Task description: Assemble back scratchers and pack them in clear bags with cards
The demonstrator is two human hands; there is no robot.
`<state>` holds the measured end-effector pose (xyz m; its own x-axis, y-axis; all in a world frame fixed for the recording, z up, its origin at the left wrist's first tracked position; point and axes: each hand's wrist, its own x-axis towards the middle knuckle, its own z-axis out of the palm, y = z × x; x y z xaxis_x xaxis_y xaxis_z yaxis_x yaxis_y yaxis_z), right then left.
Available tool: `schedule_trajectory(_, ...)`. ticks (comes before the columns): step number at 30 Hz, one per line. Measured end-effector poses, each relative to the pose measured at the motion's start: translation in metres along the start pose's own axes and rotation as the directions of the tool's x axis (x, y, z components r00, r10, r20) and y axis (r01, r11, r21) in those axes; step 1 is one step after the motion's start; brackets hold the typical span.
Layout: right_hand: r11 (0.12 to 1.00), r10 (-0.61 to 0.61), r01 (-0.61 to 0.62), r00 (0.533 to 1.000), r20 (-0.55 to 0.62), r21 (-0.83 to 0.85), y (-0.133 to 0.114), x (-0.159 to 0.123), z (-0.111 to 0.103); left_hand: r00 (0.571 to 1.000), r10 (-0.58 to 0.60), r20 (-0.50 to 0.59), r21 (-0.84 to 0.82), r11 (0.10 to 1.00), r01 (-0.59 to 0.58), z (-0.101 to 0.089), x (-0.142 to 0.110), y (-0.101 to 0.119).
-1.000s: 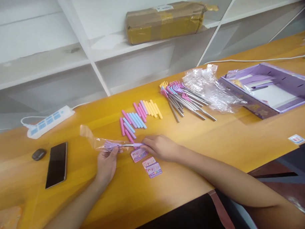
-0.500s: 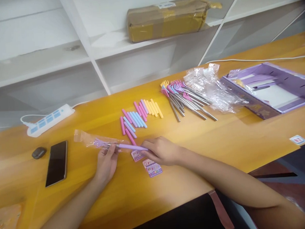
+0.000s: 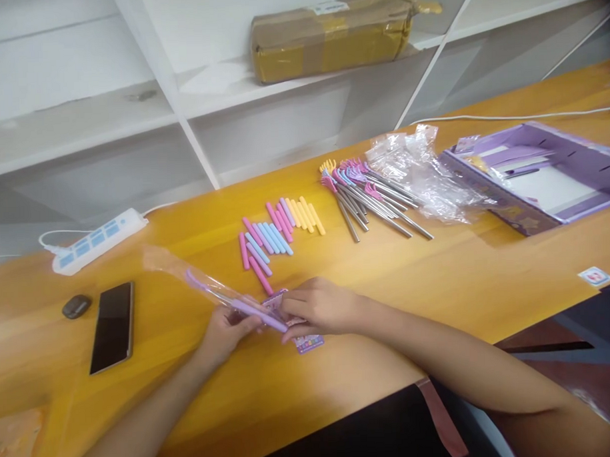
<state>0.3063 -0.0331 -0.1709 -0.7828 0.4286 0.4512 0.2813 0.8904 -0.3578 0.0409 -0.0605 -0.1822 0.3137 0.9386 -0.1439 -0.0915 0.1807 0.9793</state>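
A purple back scratcher (image 3: 255,313) slants inside a clear plastic bag (image 3: 162,261), its clawed head pointing to the upper left. My left hand (image 3: 224,332) is closed around the bagged handle, thumb on top. At the handle's lower end, my right hand (image 3: 324,309) pinches the tip with thumb and fingers. Beneath the right hand lie small printed cards (image 3: 312,345), partly covered. Just beyond the hands, several pink, blue, purple and yellow handle sleeves (image 3: 272,237) lie in a loose group.
Several back scratchers with metal rods (image 3: 371,199) are piled at the back, beside crumpled clear bags (image 3: 443,187). A purple box (image 3: 514,211) stands on the right. To the left are a phone (image 3: 112,328), a black case (image 3: 76,306) and a power strip (image 3: 100,241). A taped parcel (image 3: 328,44) rests on the shelf.
The back scratcher slid left, deeper into the bag, then tilted so its handle end points down right. My left hand moved from near the head to the handle; my right hand stayed at the end.
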Motion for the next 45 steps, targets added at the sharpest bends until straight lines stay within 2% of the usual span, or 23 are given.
schedule_trajectory(2, 1.0, 0.028, -0.028, 0.999, -0.03, 0.01, -0.001, 0.0, 0.003, 0.993, -0.028, 0.114, 0.155, 0.988, 0.01, 0.005, -0.006, 0.001)
schedule_trajectory(4, 0.999, 0.042, -0.041, 0.998, -0.048, 0.018, -0.002, 0.0, 0.007, 0.988, -0.07, 0.136, 0.21, 0.977, 0.04, 0.01, -0.011, 0.002)
schedule_trajectory(7, 0.999, 0.039, -0.039, 0.999, -0.032, 0.005, -0.003, 0.0, 0.01, 0.986, -0.098, 0.134, 0.198, 0.978, 0.071, 0.012, -0.015, 0.003)
schedule_trajectory(13, 0.997, -0.059, 0.062, 0.995, 0.077, -0.036, -0.003, 0.002, 0.009, 0.981, -0.002, 0.192, 0.204, 0.978, -0.038, 0.009, -0.012, 0.008)
schedule_trajectory(17, 0.994, -0.057, 0.065, 0.995, 0.078, -0.093, -0.004, 0.002, 0.01, 0.994, 0.063, 0.094, 0.187, 0.979, -0.079, 0.005, -0.012, 0.006)
schedule_trajectory(22, 0.992, -0.061, 0.066, 0.997, 0.052, -0.105, -0.007, 0.004, 0.007, 0.993, 0.086, -0.076, 0.135, 0.988, -0.075, -0.001, -0.008, -0.006)
schedule_trajectory(25, 0.992, -0.056, 0.062, 0.997, 0.053, -0.11, -0.008, 0.005, 0.005, 0.982, 0.022, -0.19, -0.035, 0.999, -0.03, -0.003, -0.003, -0.009)
schedule_trajectory(28, 0.991, -0.048, 0.053, 0.998, 0.039, -0.124, -0.008, 0.004, 0.004, 0.964, -0.071, -0.257, -0.176, 0.984, 0.025, -0.002, 0.0, -0.008)
schedule_trajectory(33, 0.991, -0.064, 0.051, 0.992, -0.108, -0.122, -0.011, 0.002, 0.004, 0.953, -0.078, -0.292, -0.225, 0.974, 0.011, -0.003, 0.003, -0.007)
schedule_trajectory(37, 0.989, -0.134, 0.112, 0.959, -0.252, -0.098, -0.013, 0.002, 0.003, 0.951, -0.105, -0.291, -0.256, 0.966, 0.028, -0.003, 0.002, -0.006)
schedule_trajectory(40, 0.977, -0.18, 0.148, 0.959, -0.221, -0.152, -0.013, 0.001, 0.005, 0.959, -0.104, -0.264, -0.264, 0.964, 0.032, -0.003, 0.002, -0.005)
schedule_trajectory(45, 0.981, -0.142, 0.124, 0.984, -0.111, -0.15, -0.011, 0.0, 0.011, 0.957, -0.098, -0.274, -0.283, 0.959, 0.017, -0.002, 0.002, -0.005)
